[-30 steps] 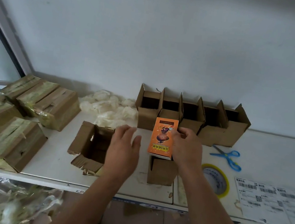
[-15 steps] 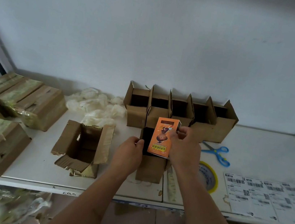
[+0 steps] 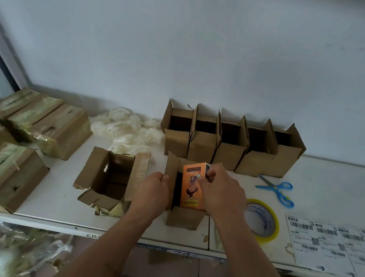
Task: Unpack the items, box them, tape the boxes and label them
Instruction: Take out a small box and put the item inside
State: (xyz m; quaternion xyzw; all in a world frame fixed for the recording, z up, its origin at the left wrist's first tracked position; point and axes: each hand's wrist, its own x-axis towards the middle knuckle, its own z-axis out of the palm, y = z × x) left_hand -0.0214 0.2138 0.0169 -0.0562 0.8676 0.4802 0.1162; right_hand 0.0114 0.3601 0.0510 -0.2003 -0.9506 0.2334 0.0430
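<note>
Gripping the orange packet (image 3: 192, 186), its long axis upright and half inside the box (image 3: 183, 218), the right hand (image 3: 221, 194) led; the left hand (image 3: 151, 192) pinched the flap.

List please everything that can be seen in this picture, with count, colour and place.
small open box: 1, brown, table front centre, under the hands
orange packet: 1, orange, going into the small open box
empty boxes: 5, brown, in a row by the wall, flaps up
torn box: 1, brown, open, left of the small open box
taped parcels: several, brown with yellowish tape, table's left end
wrapping: a pile, whitish, by the wall
scissors: 1, blue, right of centre
tape roll: 1, yellow, front right
label sheets: white, far right
table: 1, white
left hand: holds the small open box's left flap
right hand: grips the orange packet
</note>
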